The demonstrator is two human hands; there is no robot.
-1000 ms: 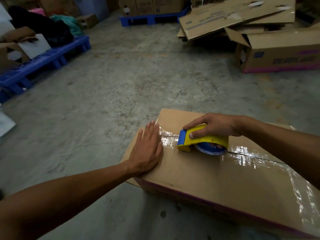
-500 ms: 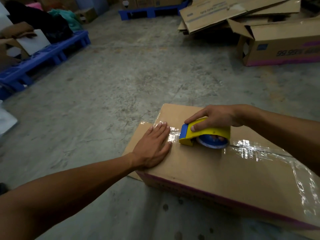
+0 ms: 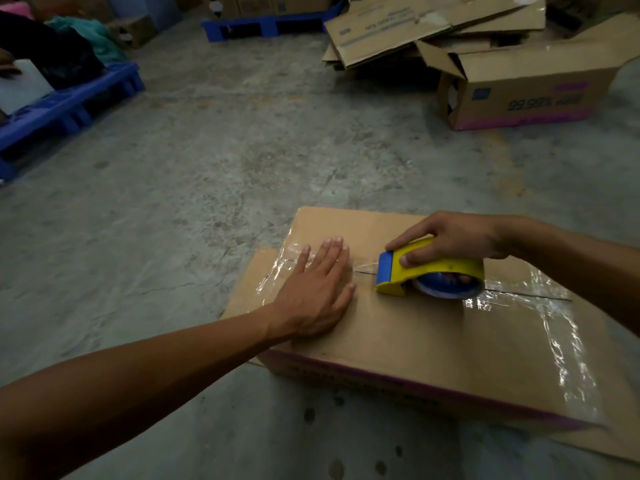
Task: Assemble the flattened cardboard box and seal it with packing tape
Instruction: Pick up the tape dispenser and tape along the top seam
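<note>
A grey, stained concrete floor [image 3: 214,161] fills most of the view, in what looks like a storeroom. A blue plastic pallet [image 3: 65,112] lies at the left with dark and teal bundles on it, and a second blue pallet [image 3: 266,26] sits at the far end under stacked cartons. At the upper right lies a heap of flattened cardboard sheets [image 3: 433,26], and just beside it an open carton [image 3: 526,88] with a pink band and dark print on its side.

The cardboard box [image 3: 415,341] being sealed stands on the floor in the lower right, its top flaps closed and a purple band along its near side. Clear packing tape [image 3: 519,289] runs along the centre seam, and more shiny tape runs down across the top near the right end. Wrinkled tape also covers the left end of the seam.

The left hand [image 3: 318,292] lies flat, palm down, fingers spread and extended, pressing on the tape at the left end of the seam; it grips nothing. The right hand [image 3: 450,237] is closed around a yellow tape dispenser [image 3: 426,268] with a blue front edge and a blue-cored roll, thumb on its near side. The dispenser rests on the seam just right of the left hand, with a short gap between them.
</note>
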